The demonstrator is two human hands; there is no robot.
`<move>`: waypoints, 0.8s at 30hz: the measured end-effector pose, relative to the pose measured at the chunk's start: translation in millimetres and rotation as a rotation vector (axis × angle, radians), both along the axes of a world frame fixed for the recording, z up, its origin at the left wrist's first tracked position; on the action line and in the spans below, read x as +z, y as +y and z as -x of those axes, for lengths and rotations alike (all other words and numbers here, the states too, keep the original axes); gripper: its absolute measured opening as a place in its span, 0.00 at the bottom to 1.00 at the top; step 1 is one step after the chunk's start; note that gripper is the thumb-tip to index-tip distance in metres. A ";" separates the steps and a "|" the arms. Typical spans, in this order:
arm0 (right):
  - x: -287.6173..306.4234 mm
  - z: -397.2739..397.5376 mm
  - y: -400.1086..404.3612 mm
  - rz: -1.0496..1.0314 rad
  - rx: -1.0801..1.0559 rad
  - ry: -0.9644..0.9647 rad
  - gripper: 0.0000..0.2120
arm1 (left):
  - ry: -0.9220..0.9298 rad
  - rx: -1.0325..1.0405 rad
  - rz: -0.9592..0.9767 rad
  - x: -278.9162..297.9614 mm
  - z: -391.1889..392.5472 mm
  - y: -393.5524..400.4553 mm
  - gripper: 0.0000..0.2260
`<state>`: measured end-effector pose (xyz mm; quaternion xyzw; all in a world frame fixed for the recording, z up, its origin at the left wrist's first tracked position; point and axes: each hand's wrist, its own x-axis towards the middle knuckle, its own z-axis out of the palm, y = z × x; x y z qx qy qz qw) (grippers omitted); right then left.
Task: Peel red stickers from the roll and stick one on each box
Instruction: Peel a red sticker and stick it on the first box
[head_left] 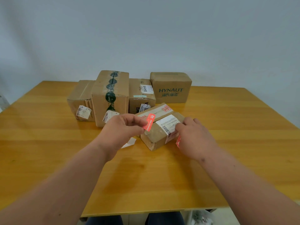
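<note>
Now left fingers point(138, 122) pinch a red sticker point(149, 122); right fingers point(180, 127) (curled) press the near box point(155, 137).

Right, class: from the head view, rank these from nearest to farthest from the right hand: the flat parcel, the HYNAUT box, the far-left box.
1. flat parcel: under the right hand.
2. HYNAUT box: behind, right.
3. far-left box: back row's left end.

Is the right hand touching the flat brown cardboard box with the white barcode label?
Touching. In the head view, the right hand rests on the flat brown cardboard box, its fingers lying on the white barcode label.
</note>
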<state>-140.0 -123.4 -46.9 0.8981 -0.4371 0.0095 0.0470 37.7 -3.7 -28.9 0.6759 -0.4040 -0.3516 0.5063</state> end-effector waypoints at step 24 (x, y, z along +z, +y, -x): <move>30.5 -10.8 -20.6 -0.661 0.007 -0.701 0.06 | -0.357 -0.173 0.025 -9.9 5.0 -36.5 0.11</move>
